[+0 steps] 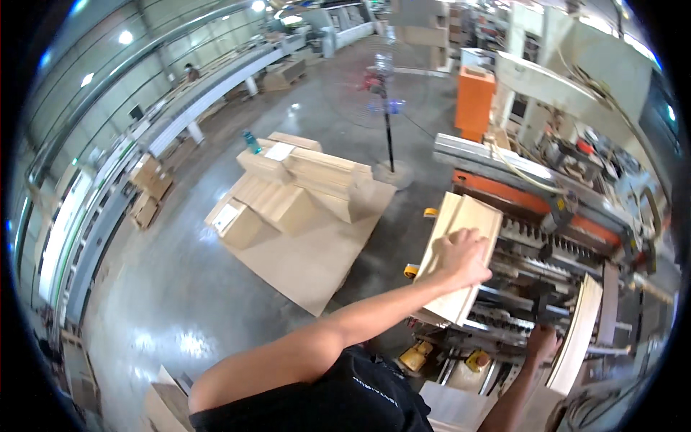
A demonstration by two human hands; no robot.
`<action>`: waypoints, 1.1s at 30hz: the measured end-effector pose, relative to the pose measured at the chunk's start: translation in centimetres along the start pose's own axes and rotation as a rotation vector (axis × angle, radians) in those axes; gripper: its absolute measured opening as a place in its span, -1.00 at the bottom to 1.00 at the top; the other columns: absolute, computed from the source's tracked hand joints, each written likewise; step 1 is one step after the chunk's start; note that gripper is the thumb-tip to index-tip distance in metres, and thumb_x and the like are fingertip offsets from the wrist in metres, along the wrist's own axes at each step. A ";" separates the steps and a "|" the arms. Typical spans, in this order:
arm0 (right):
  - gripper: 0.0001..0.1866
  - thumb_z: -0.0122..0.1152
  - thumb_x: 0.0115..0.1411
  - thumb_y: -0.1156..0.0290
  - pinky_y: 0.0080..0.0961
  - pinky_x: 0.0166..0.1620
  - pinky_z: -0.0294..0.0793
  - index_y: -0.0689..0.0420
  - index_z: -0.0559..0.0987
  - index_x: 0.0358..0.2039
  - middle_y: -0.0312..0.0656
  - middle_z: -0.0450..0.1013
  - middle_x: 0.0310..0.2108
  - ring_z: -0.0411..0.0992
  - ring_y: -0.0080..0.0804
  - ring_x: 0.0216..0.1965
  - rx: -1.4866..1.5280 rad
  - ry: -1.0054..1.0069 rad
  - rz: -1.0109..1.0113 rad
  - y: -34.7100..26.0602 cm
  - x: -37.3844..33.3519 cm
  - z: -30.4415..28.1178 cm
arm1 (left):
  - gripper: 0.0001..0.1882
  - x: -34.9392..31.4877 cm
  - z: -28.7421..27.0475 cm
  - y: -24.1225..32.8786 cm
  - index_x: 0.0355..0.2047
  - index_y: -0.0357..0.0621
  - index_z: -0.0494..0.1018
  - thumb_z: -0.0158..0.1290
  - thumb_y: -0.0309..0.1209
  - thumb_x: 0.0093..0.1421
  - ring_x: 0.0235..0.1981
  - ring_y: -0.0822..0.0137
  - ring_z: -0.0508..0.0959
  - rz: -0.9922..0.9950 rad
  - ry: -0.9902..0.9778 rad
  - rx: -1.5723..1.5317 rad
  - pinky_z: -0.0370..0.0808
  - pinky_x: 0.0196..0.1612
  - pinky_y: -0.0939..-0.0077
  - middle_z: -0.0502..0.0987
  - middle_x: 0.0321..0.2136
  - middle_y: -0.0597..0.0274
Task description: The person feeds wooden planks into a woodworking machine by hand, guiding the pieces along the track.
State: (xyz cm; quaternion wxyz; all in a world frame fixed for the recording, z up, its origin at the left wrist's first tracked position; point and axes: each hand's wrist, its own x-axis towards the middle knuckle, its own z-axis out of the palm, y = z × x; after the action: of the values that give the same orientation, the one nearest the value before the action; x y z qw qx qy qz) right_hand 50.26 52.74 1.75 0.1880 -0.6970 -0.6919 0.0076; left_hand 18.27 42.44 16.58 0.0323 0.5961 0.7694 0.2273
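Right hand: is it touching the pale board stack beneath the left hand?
Apart. The head view shows the machine's metal rails in the gap between the right hand and the pale board stack.

Shot from the left of two fisheye cameras worn side by side on your head, the view looks down past your black shirt [317, 403] and out across a workshop floor [173, 266]. Your left hand [462, 259] and right hand [543, 343] appear at close range, right of centre, over a machine [536, 234]. A brown sheet [302, 270] lies at middle distance, with a standing fan [389, 133] beyond it. Farthest off, at upper left, the wall [93, 54] bends along the lens's round rim, its corners black.
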 end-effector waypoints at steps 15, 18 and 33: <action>-0.78 0.19 0.03 0.24 -0.18 0.13 0.21 0.10 0.67 -0.46 0.00 0.54 -0.52 0.49 -0.05 -0.40 -0.005 0.103 -0.077 -1.2 -0.5 -0.6 | -0.39 3.4 13.3 12.3 -0.03 -0.09 0.38 0.17 -0.26 -0.17 0.20 -0.08 0.16 -0.116 -0.006 -0.335 0.03 0.16 -0.32 0.26 0.10 -0.05; -0.80 0.22 0.02 0.24 -0.17 0.11 0.22 0.08 0.66 -0.50 -0.04 0.52 -0.58 0.46 -0.07 -0.43 0.023 0.152 -0.067 -0.6 -1.0 -0.2 | -0.35 3.9 16.0 12.3 0.07 -0.07 0.33 0.12 -0.28 -0.12 0.27 -0.11 0.04 -0.107 -0.071 -0.293 -0.18 0.21 -0.38 0.11 0.22 -0.11; -0.72 0.21 0.06 0.17 -0.10 0.16 0.18 0.14 0.61 -0.54 0.04 0.43 -0.59 0.41 -0.02 -0.38 0.088 0.242 -0.034 -1.5 -0.4 -1.5 | -0.43 8.5 19.2 7.2 -0.04 -0.30 0.38 0.29 -0.33 -0.04 -0.10 0.11 0.54 -0.662 -0.332 -1.042 0.54 -0.17 0.19 0.45 -0.05 -0.06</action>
State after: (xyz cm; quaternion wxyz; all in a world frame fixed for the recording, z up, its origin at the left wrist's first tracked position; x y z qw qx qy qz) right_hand 49.18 51.96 3.49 0.3004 -0.6721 -0.6750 -0.0494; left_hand 28.53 57.66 4.05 0.5052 0.2604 0.6860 0.4543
